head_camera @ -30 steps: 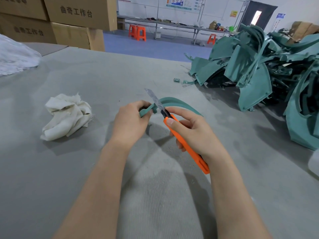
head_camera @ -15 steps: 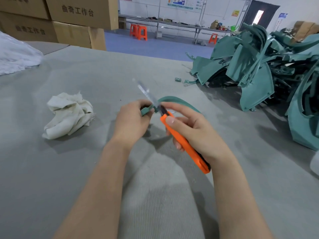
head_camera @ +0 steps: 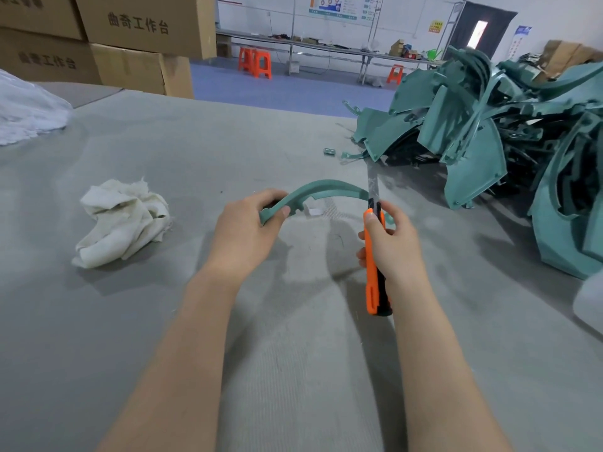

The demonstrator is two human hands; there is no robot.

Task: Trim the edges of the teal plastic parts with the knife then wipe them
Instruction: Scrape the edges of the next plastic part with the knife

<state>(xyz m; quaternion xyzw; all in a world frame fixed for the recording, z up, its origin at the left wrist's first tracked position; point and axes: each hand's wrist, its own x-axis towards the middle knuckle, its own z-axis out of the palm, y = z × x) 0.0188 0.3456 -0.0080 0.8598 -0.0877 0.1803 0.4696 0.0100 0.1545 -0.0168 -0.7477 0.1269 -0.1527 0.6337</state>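
Moved: knife (head_camera: 371, 256) now at far end of curved teal part (head_camera: 326, 187), away from left hand (head_camera: 248, 230); edge pass likely done. Grips clamped: left on part, right hand (head_camera: 396, 246) on knife.

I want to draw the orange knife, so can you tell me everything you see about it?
The knife has a long orange plastic handle with a black strip and a thin silvery blade slid far out. It stands nearly upright, blade pointing up and away. The right-hand grip wraps its handle, thumb near the blade, and the blade's base meets the curved teal part.
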